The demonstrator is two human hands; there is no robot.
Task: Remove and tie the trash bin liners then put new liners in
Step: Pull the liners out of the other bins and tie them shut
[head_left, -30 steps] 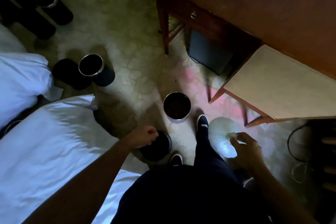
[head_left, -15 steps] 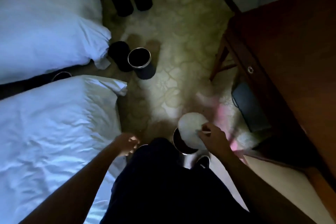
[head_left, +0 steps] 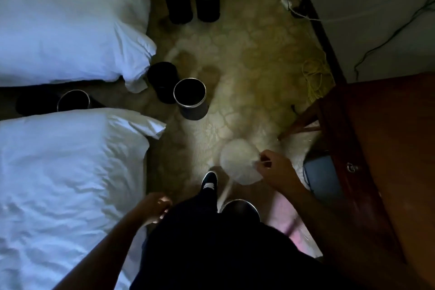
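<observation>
Trash bin liner (head_left: 237,160), pale and translucent, is pinched at its right edge by the right hand (head_left: 276,170) and hangs above the floor (head_left: 247,66), just ahead of the nearest bin (head_left: 242,206) beside the shoe (head_left: 209,180). Shake the liner open, centre its mouth over a bin rim, then fold the edge outward all round. Left hand (head_left: 155,207) hangs loosely curled, apparently empty; blur obscures its fingers. The leg (head_left: 207,198) half hides the nearest bin, and dim light conceals which bins already carry liners.
</observation>
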